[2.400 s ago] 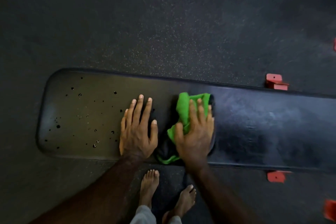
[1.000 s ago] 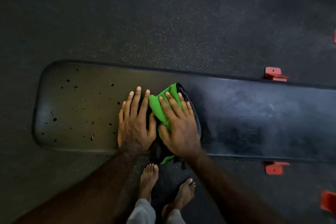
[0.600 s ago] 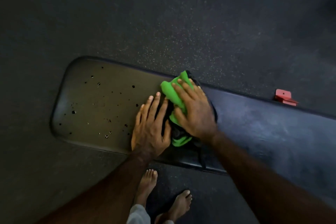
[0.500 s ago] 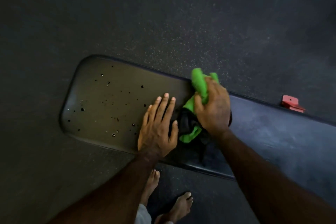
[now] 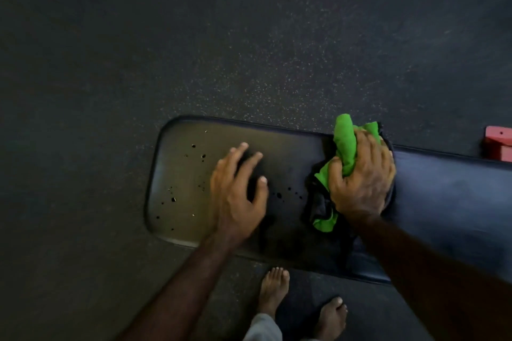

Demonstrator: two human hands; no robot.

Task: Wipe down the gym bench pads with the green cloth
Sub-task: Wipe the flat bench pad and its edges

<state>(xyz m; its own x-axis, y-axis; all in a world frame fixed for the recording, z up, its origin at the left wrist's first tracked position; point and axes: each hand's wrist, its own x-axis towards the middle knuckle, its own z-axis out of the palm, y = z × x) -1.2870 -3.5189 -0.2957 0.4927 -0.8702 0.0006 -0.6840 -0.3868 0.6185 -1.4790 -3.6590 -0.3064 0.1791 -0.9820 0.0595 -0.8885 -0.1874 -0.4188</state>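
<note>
Two hands on unlabelled bench pad [image 5: 443, 202]

We see the gym bench pad [image 5: 199, 188], a long black vinyl cushion with rounded corners and a raised piped edge, running from the left of centre out past the right edge of the view. Its left end looks duller and brownish and is dotted with small dark spots or droplets; the stretch to the right has a bluish sheen. The green cloth [image 5: 345, 144] is bunched into a crumpled wad on the pad near its far edge, bright green with a darker fabric part showing below and beside it, 1 fold sticking up past the pad's far rim.
</note>
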